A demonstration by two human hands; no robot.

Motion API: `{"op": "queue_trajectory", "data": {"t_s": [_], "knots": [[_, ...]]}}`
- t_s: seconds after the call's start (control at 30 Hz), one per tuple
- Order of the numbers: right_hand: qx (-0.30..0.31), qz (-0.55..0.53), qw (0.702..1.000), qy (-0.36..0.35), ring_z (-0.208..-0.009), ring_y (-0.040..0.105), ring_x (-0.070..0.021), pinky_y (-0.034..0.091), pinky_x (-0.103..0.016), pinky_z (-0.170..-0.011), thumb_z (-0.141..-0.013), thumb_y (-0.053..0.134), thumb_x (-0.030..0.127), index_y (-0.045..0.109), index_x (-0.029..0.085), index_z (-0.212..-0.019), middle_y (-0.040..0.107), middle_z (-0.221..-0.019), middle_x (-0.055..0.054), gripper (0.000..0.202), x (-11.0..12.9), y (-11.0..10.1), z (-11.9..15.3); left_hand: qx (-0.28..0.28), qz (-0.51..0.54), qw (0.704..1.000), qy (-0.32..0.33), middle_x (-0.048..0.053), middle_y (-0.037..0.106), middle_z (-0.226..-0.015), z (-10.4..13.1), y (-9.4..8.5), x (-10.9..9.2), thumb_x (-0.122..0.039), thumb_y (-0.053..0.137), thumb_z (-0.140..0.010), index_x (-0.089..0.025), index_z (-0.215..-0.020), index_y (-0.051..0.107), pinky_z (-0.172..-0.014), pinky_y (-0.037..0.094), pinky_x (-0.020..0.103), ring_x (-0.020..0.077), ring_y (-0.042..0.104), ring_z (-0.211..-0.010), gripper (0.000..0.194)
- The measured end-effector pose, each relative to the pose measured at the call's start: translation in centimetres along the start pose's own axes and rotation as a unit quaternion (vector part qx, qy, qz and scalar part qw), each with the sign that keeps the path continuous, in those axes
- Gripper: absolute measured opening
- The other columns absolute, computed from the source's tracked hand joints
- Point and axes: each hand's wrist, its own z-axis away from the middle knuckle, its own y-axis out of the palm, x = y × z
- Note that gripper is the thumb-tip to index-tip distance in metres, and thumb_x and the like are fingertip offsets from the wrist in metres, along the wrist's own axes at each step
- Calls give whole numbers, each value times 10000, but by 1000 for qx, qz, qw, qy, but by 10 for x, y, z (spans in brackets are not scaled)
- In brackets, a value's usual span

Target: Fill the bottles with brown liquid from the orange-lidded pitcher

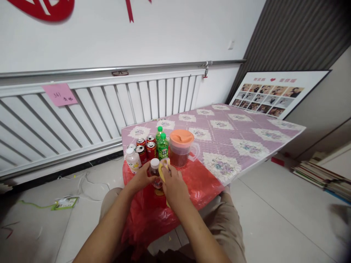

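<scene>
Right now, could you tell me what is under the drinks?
A red plastic sheet lies under the cans, bottles and pitcher; it covers the table's near end.

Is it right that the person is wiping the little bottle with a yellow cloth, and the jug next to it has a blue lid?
Not quite. The jug has an orange lid, not blue, as the head view shows. The rest holds: the left hand steadies the little bottle while the right hand presses a yellow cloth against it.
</scene>
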Motion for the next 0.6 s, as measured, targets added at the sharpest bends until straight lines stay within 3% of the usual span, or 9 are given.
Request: {"op": "queue_trajectory", "data": {"t_s": [0.23, 0.4, 0.5, 0.6], "knots": [[30, -70, 995, -68, -1220, 508, -269, 446, -443, -1031, -820, 549, 50, 489, 226, -1430, 491, -1441, -141, 637, 12, 14, 34, 56, -12, 998, 11, 111, 629, -1289, -7, -15, 2, -254, 760, -706, -191, -1339, 511, -995, 486, 410, 274, 609, -1135, 683], [32, -156, 983, -86, -1247, 502, -264, 426, -422, -1060, -773, 558, 59, 525, 189, -1396, 493, -1424, -145, 637, -5, 14, 45, 97, -40, 994, -2, 112, 629, -1286, -10, -26, -2, -309, 755, -720, -192, -1350, 490, -996, 480, 427, 286, 610, -1140, 694], [-32, -167, 984, -57, -1218, 519, -260, 439, -413, -1043, -813, 550, 101, 549, 168, -1367, 523, -1368, -153, 558, -25, 11, 41, -14, -65, 998, 6, 149, 525, -1392, -7, -16, 1, -286, 801, -647, -175, -1419, 381, -1058, 427, 445, 307, 522, -1263, 886], [-83, -140, 987, -12, -1207, 516, -275, 445, -427, -1024, -861, 538, 155, 558, 155, -1352, 521, -1352, -168, 491, -41, 4, 28, -137, -79, 987, -10, 146, 569, -1266, -3, 4, 4, -266, 791, -640, -146, -1347, 420, -995, 462, 443, 295, 566, -1168, 807]]}}
